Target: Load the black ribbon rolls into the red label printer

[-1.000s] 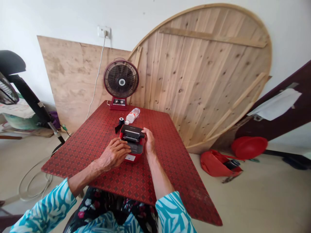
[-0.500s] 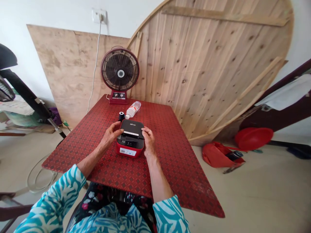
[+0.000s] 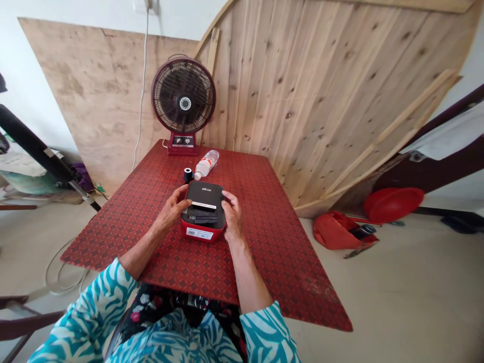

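Observation:
A small label printer point(image 3: 205, 191), black on top with a red body, sits on the table in front of me. A white strip lies across its top by the front slot, and a printed label is on its front face. My left hand point(image 3: 171, 210) holds the left side, its thumb on the top edge near the strip. My right hand point(image 3: 232, 217) is around the right side, fingers along the far right edge. Just behind the printer's left corner stands a small black roll point(image 3: 188, 175) with a white core. A clear plastic bottle point(image 3: 207, 164) lies on its side behind it.
A dark red fan point(image 3: 184, 103) stands at the back of the patterned red table point(image 3: 280, 242). Wooden boards point(image 3: 287, 101) lean on the wall behind. On the floor at right are a red bag point(image 3: 333, 231) and a red basin point(image 3: 393, 204). A black stand point(image 3: 49, 156) is at left.
My view has tilted down and come slightly closer. My right fingers have shifted farther along the printer's right edge. My left hand keeps nearly the same hold.

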### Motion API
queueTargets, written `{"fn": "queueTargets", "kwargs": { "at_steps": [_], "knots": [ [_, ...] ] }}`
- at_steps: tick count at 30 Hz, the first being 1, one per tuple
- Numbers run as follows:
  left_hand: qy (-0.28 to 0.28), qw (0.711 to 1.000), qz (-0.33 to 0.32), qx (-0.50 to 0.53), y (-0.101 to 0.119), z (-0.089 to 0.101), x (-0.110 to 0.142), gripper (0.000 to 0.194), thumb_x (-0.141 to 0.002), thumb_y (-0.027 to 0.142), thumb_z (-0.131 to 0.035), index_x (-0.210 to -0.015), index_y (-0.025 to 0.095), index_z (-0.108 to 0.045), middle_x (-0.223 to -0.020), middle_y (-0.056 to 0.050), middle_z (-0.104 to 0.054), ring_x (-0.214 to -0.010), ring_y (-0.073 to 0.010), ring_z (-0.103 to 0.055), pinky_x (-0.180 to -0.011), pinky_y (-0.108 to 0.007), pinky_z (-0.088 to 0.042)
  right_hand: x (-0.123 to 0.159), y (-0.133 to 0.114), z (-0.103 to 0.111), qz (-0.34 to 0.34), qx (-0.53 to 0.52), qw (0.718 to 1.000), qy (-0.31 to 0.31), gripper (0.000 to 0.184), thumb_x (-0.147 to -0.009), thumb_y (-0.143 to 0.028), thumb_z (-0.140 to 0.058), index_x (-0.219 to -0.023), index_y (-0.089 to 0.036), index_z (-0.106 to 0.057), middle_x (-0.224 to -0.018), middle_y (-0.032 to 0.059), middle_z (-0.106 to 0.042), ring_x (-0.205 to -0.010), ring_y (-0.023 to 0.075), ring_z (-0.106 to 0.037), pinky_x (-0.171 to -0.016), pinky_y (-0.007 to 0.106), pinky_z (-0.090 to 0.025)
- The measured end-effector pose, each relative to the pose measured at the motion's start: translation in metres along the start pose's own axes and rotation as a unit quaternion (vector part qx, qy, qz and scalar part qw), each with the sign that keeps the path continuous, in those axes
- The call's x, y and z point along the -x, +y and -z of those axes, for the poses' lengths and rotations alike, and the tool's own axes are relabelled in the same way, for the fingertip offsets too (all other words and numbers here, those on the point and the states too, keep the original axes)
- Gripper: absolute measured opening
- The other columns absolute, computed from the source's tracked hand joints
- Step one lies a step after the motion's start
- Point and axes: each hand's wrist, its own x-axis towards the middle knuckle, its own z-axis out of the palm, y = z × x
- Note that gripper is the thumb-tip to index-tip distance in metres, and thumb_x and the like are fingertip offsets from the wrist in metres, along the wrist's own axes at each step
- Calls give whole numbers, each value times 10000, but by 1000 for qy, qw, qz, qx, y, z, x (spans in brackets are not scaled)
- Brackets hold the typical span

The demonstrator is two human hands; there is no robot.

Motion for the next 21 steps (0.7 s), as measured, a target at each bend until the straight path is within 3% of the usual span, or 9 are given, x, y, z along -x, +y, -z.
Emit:
{"fn": "queueTargets", "kwargs": {
  "at_steps": [5,10,15,21],
  "knots": [
    [-12,999,2,50,-7,4,3,631,-716,280,-701,-1313,226,-505,-1333,-60,-576,-1140,-249,-576,-910,-326,-467,2,2,-2,3,4,1000,13,361,-796,-377,-536,-1125,-248,-609,-1190,34,-635,-1154,212,-541,-997,410,-422],
    [-72,992,18,105,-7,16,7,603,-679,266,-683,-1266,207,-559,-1309,-56,-592,-1114,-250,-584,-869,-313,-467,9,13,-7,12,-5,999,46,431,-851,-465,-467,-1208,-246,-570,-1291,50,-589,-1215,205,-509,-1064,410,-349],
    [-84,991,-9,99,-5,21,4,642,-573,129,-654,-1204,235,-603,-1366,-20,-548,-1281,-260,-451,-929,-298,-436,10,24,-9,-62,-46,995,71,481,-835,-505,-480,-1232,-244,-549,-1257,63,-613,-1146,219,-565,-1011,424,-389],
    [-76,992,5,100,-7,19,2,656,-571,126,-619,-1218,230,-589,-1373,-26,-543,-1246,-271,-492,-902,-316,-463,8,33,-7,-30,-39,997,62,432,-837,-496,-475,-1170,-248,-596,-1208,46,-645,-1113,219,-580,-968,411,-418]
  ]
}}
